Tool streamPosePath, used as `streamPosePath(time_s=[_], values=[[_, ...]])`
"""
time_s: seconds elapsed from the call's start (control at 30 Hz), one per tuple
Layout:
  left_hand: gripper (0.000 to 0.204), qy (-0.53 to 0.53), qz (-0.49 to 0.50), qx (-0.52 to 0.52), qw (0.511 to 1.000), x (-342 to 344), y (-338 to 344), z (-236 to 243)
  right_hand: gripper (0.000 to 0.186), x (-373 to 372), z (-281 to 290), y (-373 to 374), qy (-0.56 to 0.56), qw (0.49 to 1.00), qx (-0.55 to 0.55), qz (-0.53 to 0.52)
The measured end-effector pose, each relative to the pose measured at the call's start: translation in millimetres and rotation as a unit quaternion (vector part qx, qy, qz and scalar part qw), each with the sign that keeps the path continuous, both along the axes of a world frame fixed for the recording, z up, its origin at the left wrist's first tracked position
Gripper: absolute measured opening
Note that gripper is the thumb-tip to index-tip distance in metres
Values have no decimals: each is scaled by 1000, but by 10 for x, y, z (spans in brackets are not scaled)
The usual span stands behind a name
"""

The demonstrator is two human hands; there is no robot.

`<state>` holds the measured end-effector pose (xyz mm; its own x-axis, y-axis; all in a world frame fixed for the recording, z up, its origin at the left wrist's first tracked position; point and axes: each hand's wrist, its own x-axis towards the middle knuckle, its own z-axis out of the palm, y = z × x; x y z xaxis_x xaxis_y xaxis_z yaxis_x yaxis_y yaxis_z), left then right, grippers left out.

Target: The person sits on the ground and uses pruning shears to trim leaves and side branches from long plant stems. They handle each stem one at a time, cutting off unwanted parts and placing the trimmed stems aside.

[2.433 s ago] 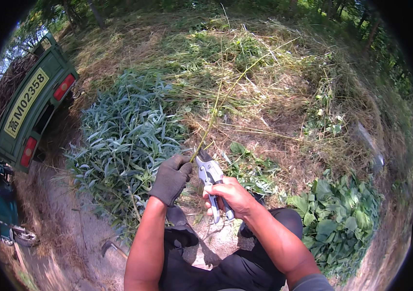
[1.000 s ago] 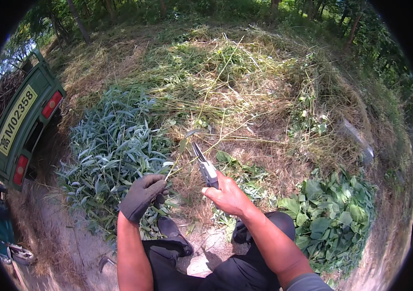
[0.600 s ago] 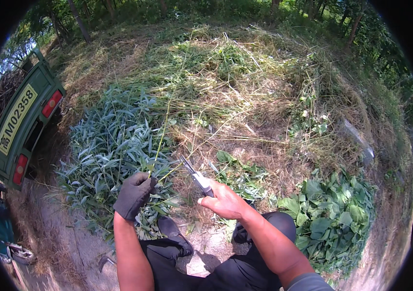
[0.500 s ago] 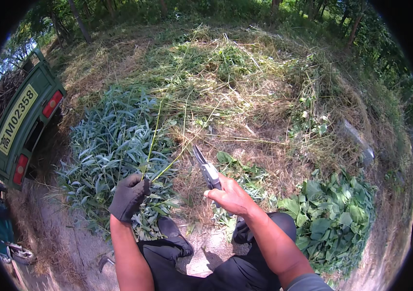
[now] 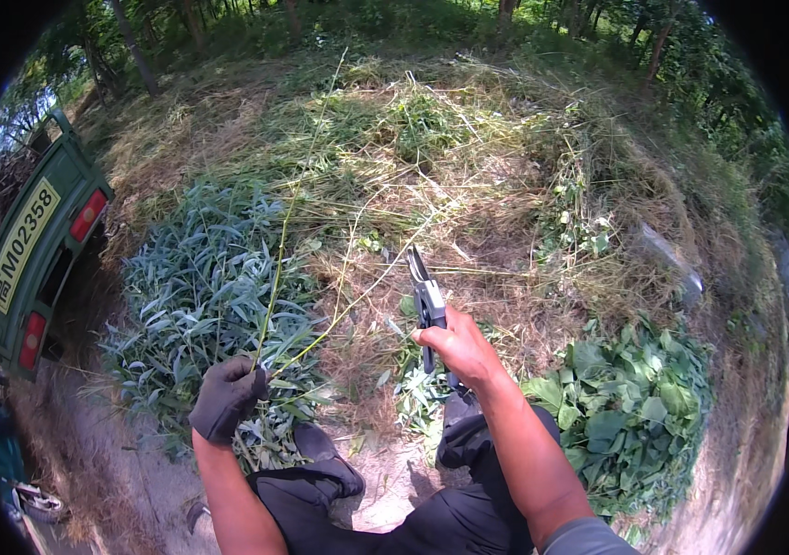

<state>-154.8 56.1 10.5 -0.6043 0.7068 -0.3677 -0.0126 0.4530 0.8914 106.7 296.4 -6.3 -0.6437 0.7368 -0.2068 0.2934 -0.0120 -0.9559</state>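
My left hand [image 5: 229,400], in a dark glove, is closed round the lower ends of thin, bare yellow-green plant stems [image 5: 280,254]. They spread apart upward, and a second one slants off to the right. Grey-handled pruning shears [image 5: 428,305] are gripped in my right hand [image 5: 464,350], which is ungloved. Their blades point away from me, close to the slanting stem; I cannot tell whether they touch it. Beyond my left hand lies a heap of narrow silvery-green leafy shoots [image 5: 209,277].
A pile of broad green leaves [image 5: 630,416] lies to the right. Cut stalks and dry grass [image 5: 413,139] cover the ground ahead. A green cart [image 5: 38,245] loaded with twigs stands at left. Near my left forearm is a hooked metal tool [image 5: 198,516]; my shoes [image 5: 325,453] are below.
My hands have moved apart: the left one lower and leftward with the stems, the right one slightly farther out and rightward with the shears. The view has shifted a little.
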Motion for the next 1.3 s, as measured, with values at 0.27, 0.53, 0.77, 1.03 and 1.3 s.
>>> streamPosePath(time_s=[0.27, 0.53, 0.77, 1.03, 1.3], values=[[22, -14, -27, 2, 1000, -27, -51, 8, 25, 26, -4, 51, 15, 1000, 2, 7], [22, -4, -33, 14, 999, -66, -71, 7, 20, 30, 87, 26, 19, 999, -39, -4], [20, -18, -24, 5, 1000, -89, -63, 20, 23, 63, -27, 67, 5, 998, 30, -53], [17, 32, -76, -24, 996, -69, -76, -35, 23, 85, 130, 74, -53, 996, 47, 45], [20, 42, -114, -51, 991, -14, -21, 81, 25, 89, 78, 94, -95, 991, 43, 82]])
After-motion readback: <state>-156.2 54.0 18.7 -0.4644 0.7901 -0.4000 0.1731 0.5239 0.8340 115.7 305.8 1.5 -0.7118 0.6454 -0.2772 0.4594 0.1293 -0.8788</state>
